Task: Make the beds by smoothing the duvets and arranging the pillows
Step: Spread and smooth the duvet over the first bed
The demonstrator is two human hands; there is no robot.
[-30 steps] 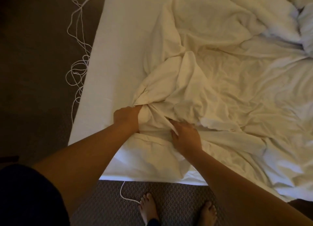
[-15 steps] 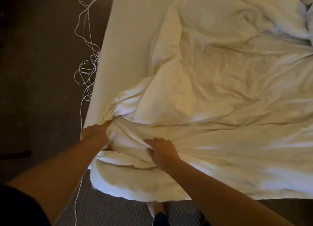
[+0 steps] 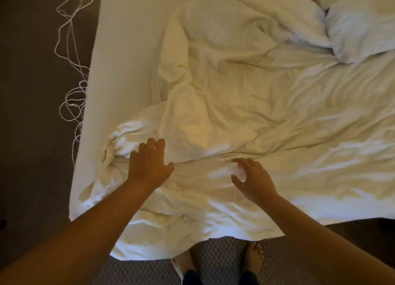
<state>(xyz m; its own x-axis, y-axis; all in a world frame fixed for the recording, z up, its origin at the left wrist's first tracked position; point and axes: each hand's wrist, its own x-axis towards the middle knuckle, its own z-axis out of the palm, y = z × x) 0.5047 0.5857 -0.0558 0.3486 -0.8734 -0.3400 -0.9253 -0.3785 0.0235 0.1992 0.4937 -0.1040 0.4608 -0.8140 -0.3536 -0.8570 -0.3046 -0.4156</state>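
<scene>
A crumpled white duvet (image 3: 245, 96) covers most of the bed, its near corner hanging over the foot end. My left hand (image 3: 149, 163) lies flat with spread fingers on the bunched corner near the bed's left edge. My right hand (image 3: 253, 179) hovers or rests just to the right, fingers relaxed and slightly bent, holding nothing. White pillows (image 3: 354, 24) lie rumpled at the far right of the bed. A strip of bare bed sheet (image 3: 126, 39) shows along the left side.
A tangled white cord (image 3: 73, 88) lies on the dark carpet left of the bed. My bare feet (image 3: 253, 257) stand on the patterned carpet at the foot end.
Both hands have let go of the duvet corner they gripped and pulled toward the bed's near left corner. They now lie open on it, and the corner hangs over the foot end.
</scene>
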